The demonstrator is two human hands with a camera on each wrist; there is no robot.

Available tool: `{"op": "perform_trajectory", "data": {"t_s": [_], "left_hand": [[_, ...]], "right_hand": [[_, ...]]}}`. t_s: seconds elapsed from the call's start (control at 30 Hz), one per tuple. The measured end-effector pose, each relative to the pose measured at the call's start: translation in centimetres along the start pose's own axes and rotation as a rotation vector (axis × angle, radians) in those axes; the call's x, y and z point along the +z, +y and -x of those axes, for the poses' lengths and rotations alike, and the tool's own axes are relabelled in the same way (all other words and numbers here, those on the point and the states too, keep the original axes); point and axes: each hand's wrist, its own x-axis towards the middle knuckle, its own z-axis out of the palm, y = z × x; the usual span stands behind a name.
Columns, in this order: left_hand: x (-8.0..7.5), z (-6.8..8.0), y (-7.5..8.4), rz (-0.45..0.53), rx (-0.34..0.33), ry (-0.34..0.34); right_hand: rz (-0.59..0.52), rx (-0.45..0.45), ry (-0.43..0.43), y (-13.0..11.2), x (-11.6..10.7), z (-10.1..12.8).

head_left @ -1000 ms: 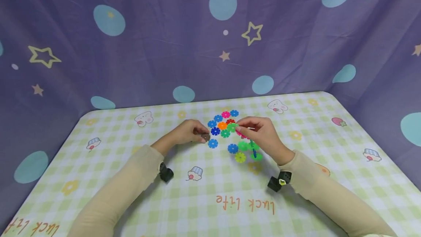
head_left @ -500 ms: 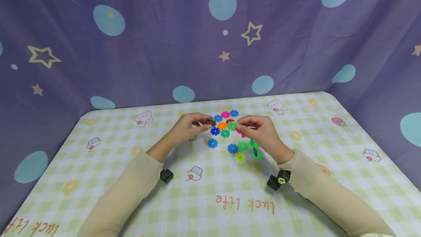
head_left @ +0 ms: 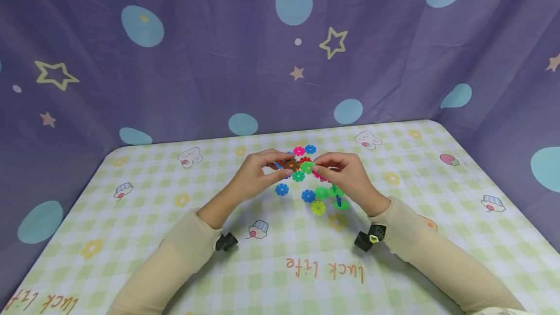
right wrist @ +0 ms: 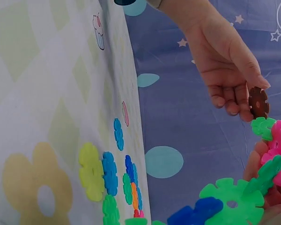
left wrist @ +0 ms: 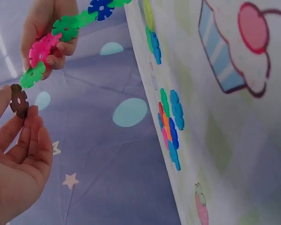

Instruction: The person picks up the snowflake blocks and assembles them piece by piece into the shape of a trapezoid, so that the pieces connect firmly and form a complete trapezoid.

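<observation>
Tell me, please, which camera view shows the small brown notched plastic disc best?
The left wrist view: the small brown notched plastic disc faces the camera, pinched by the left hand. The right wrist view shows it well too, beside the green end piece. The head view shows only a small dark spot.

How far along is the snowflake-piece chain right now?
Done: the right hand holds a joined chain of green, pink and blue discs. In hand: the left hand pinches a brown disc just short of the chain's green end. Left: loose discs on the table.
</observation>
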Motion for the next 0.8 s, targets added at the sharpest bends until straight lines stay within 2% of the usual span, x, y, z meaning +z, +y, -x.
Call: {"op": "perform_trajectory", "data": {"t_s": [0.27, 0.6, 0.7, 0.8], "left_hand": [[-0.2, 0.0, 0.66, -0.045, -0.013, -0.06], [-0.27, -0.2, 0.85, -0.065, -0.007, -0.081], [-0.12, -0.25, 0.9, -0.036, -0.033, -0.088], [0.01, -0.25, 0.9, 0.007, -0.103, -0.095]], "right_hand": [[-0.018, -0.003, -0.002, 0.02, 0.02, 0.11], [0.001, 0.003, -0.017, -0.18, 0.17, 0.24], [0.018, 0.002, -0.018, -0.04, 0.25, 0.25], [0.026, 0.001, -0.023, 0.08, 0.31, 0.26]]}}
